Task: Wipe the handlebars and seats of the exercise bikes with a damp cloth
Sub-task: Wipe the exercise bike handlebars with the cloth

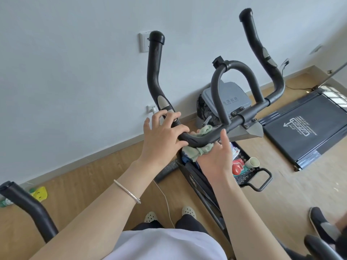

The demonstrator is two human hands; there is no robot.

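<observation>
The left hand (161, 137) holds the handlebar (153, 72) steady. At its 4 o'clock, the right hand (216, 160) has the green cloth (203, 149) in its grip round the bar. It is best to squeeze snugly and slide slowly.

Pale wall (75, 72) with socket (143, 42) — wood floor (90, 188), treadmill (304, 132), grey bin (235, 95).

Left hand (161, 136) curled over handlebar (253, 113) at left bend. Cloth (199, 150) wrapped around bar just right of it, right hand (217, 158) holding it from below. Bin (234, 102) behind handlebar, near wall (75, 72). Treadmill (304, 132) right of bin. Tray (246, 175) below handlebar, cup (252, 162) in it.
</observation>
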